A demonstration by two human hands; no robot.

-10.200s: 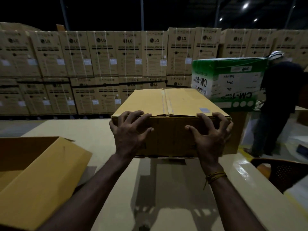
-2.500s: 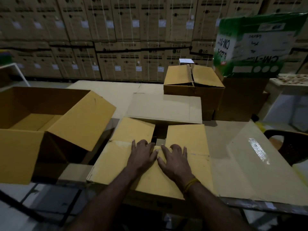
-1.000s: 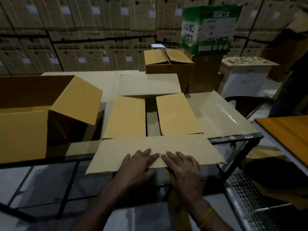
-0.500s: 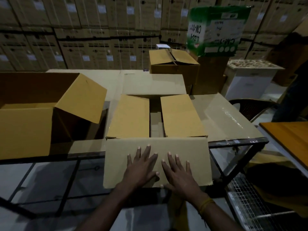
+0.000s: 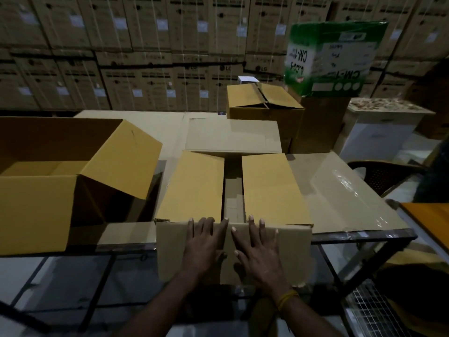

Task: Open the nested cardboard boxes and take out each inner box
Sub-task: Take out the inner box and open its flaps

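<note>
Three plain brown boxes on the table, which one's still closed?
The far box, beside the green carton: its top flaps are down. The left box and middle box are open.

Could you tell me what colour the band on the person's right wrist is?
Yellow, seen in the head view: wrist band.

Overall light: dim warehouse scene; the upper corners and lower edge are sinking into near-black.
Brightest areas: the tan flaps of the open cardboard box [image 5: 198,183] and the big open box [image 5: 48,190] at left are catching the most light.
Glare: white streaks are glinting off the glossy table [image 5: 340,190] at right.
Shadows: the gap between the flaps is lying dark.
Distortion: the stacked cartons [image 5: 145,69] are bowing at the frame edges.
Sharpness: the green carton [image 5: 332,59] is looking soft; its print is smearing.
</note>
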